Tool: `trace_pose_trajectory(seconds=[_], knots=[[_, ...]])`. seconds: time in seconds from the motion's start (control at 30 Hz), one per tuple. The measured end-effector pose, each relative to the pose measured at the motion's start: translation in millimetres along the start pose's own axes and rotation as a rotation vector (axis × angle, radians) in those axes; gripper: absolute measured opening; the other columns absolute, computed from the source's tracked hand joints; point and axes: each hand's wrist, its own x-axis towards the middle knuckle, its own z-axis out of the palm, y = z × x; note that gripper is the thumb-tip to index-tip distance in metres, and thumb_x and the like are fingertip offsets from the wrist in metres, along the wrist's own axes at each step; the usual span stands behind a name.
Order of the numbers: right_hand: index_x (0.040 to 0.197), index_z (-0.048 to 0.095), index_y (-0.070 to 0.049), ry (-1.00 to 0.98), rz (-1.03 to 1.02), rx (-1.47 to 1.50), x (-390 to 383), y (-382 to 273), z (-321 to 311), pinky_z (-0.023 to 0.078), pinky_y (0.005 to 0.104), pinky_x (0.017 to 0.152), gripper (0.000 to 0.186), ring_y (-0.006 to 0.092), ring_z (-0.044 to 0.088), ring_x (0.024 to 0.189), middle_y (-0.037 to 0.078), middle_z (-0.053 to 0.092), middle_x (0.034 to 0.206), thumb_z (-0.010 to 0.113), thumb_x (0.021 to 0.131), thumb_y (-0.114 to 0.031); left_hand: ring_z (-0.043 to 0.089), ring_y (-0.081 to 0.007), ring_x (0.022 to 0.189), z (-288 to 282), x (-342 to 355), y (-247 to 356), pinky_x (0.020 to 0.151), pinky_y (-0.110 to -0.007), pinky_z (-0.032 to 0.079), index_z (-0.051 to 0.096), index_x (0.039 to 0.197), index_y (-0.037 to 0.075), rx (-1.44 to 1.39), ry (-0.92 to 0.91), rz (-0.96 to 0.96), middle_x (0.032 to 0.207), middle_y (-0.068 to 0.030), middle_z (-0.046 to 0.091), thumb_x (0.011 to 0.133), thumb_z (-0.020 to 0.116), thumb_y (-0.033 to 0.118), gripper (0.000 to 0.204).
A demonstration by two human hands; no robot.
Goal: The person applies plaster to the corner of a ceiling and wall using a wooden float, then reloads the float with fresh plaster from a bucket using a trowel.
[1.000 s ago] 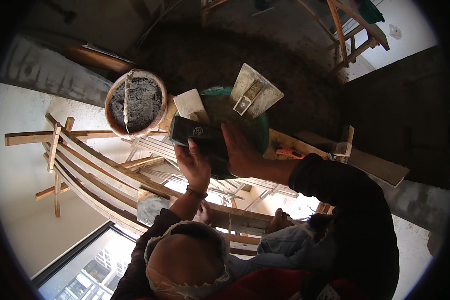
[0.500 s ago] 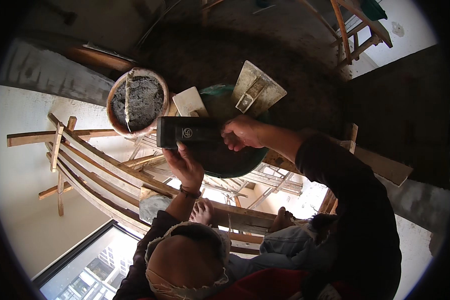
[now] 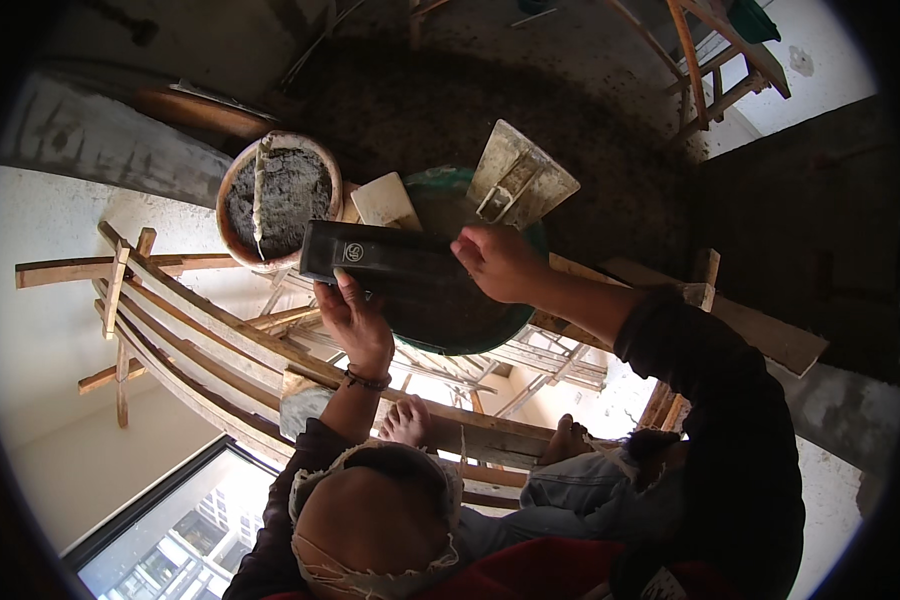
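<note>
My left hand grips the left part of a long black rectangular block, with the thumb on its near face and the other fingers mostly out of sight. The block is tilted across a green basin. At its right end my right hand is closed, fingers curled; whatever it holds is hidden. Just beyond this hand, a mortar-stained plastering trowel with a handle lies across the basin's far edge. A cream-coloured flat block sits beside the basin, behind the black one.
A round tub of grey mortar stands at the left, with a pale rope-like handle across it. Below are wooden scaffold rails with gaps between. My bare foot is on the planks. Wooden trestle legs stand far right.
The black block has shifted slightly left and tilted, its left end now higher. My left hand moved with it. My right hand has turned, its fingers curling tighter at the block's right end.
</note>
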Motion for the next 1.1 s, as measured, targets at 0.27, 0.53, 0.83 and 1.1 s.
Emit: trace_pose_trajectory(seconds=[0.27, 0.53, 0.83, 1.1], knots=[[0.086, 0.064, -0.005, 0.26, -0.274, -0.085, 9.2, -28.8, 18.7, 0.049, 0.0481, 0.06, 0.03, 0.0387, 0.064, 0.067, 0.017, 0.063, 0.072, 0.061, 0.098, -0.032, 0.064, -0.0139, 0.092, 10.7, -12.6, -2.4, 0.071, -0.026, 0.055, 0.05, 0.13, -0.001, -0.036, -0.112, -0.051, 0.112, -0.009, 0.064, 0.107, 0.049, 0.033, 0.041], [0.093, 0.061, -0.006, 0.192, -0.303, -0.101, 3.3, -35.4, 20.1, 0.052, 0.0469, 0.062, 0.027, 0.0377, 0.066, 0.071, 0.017, 0.064, 0.075, 0.064, 0.096, -0.032, 0.064, -0.0133, 0.082, 10.7, -16.6, -12.3, 0.064, -0.025, 0.054, 0.052, 0.127, 0.0, 0.219, -0.101, 0.053, 0.104, -0.0098, 0.066, 0.108, 0.047, 0.038, 0.042], [0.124, 0.058, -0.002, -0.038, 0.135, 0.098, 7.0, -6.7, 18.1, 0.054, 0.0416, 0.075, 0.048, 0.0298, 0.071, 0.084, 0.017, 0.071, 0.09, 0.052, 0.102, -0.044, 0.059, -0.0064, 0.087, 27.8, -34.2, 8.5, 0.081, -0.022, 0.049, 0.055, 0.132, -0.001, 0.026, -0.194, -0.182, 0.099, -0.0052, 0.068, 0.107, 0.052, 0.026, 0.037], [0.145, 0.048, -0.006, -0.276, 0.53, 0.896, -1.6, -26.7, -27.0, 0.052, 0.0325, 0.092, 0.058, 0.0195, 0.063, 0.112, 0.011, 0.061, 0.134, 0.047, 0.104, -0.047, 0.058, -0.0062, 0.084, 8.7, -30.7, -2.3, 0.081, -0.021, 0.046, 0.068, 0.116, -0.003, 0.051, -0.118, -0.022, 0.094, -0.0012, 0.069, 0.107, 0.052, 0.031, 0.039]])
